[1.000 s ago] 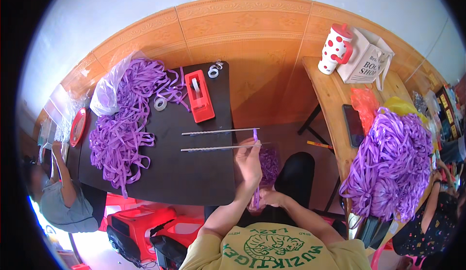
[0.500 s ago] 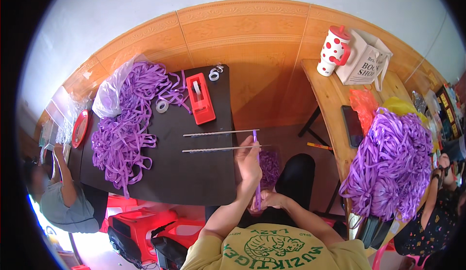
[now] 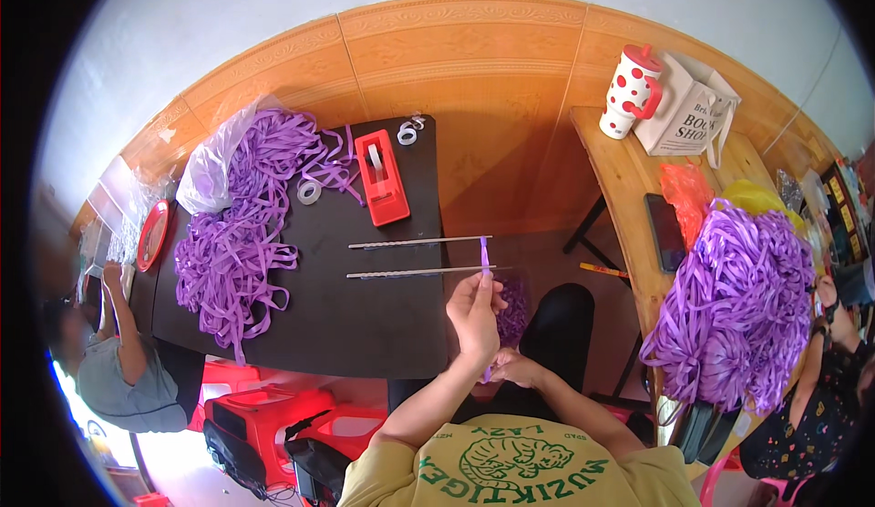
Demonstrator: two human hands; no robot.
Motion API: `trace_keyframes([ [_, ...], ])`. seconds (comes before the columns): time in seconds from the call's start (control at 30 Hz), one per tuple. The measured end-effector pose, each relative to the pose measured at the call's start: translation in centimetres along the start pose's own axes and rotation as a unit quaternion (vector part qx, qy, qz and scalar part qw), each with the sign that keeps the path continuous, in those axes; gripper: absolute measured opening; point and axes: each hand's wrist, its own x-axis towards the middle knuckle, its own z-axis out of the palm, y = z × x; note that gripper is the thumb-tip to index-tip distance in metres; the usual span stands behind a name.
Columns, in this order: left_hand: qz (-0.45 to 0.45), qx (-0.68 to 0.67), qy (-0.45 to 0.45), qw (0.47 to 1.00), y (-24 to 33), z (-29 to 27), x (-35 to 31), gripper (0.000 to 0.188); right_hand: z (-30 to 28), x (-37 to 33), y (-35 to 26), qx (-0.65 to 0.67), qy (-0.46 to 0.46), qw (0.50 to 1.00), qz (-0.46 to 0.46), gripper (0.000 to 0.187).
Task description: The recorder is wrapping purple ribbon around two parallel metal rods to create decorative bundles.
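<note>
Two thin metal rods lie roughly parallel on the dark table, the far rod (image 3: pixel 410 242) and the near rod (image 3: pixel 415 273), their right ends jutting past its edge. A purple ribbon (image 3: pixel 485 252) spans the gap between the rods near those ends. My left hand (image 3: pixel 474 314) pinches this ribbon between thumb and fingertips just below the near rod. Lower down, close to my lap, my right hand (image 3: pixel 513 368) is closed around the ribbon's lower part; its fingers are partly hidden by my left wrist.
Heaped purple ribbon (image 3: pixel 232 279) spills from a plastic bag on the dark table (image 3: pixel 374 334). A red tape dispenser (image 3: pixel 383 183) and tape rolls (image 3: pixel 309 192) lie near it. On the wooden table are a ribbon pile (image 3: pixel 729 315), phone (image 3: pixel 665 233) and dotted tumbler (image 3: pixel 629 92). People sit at both sides.
My left hand has slid down from between the rods to below the near one, still on the ribbon. The ribbon between the rods now shows uncovered. My right hand stays low.
</note>
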Motion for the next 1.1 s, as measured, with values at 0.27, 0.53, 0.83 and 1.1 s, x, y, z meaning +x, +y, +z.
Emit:
trace_keyframes([
  [0.27, -0.036, -0.036, -0.011, 0.999, 1.4, -0.2, -0.5, 0.012, 0.6, -2.3, -2.6, 0.021, 0.060, 0.998, 0.019, 0.015],
  [0.53, -0.065, -0.026, -0.043, 0.997, 3.9, -0.9, -1.8, 0.012, 1.1, -1.9, -14.4, -0.262, 0.457, 0.748, -0.403, 0.016],
  [0.83, -0.074, -0.025, -0.104, 0.991, 7.0, -1.0, -3.8, 0.014, 2.9, -0.6, -21.6, -0.565, 0.300, 0.553, -0.534, 0.027],
  [1.1, 0.355, -0.027, -0.132, 0.925, 15.8, 3.2, -1.1, 0.054, 3.1, 1.4, -24.2, -0.414, 0.302, 0.713, -0.478, 0.013],
])
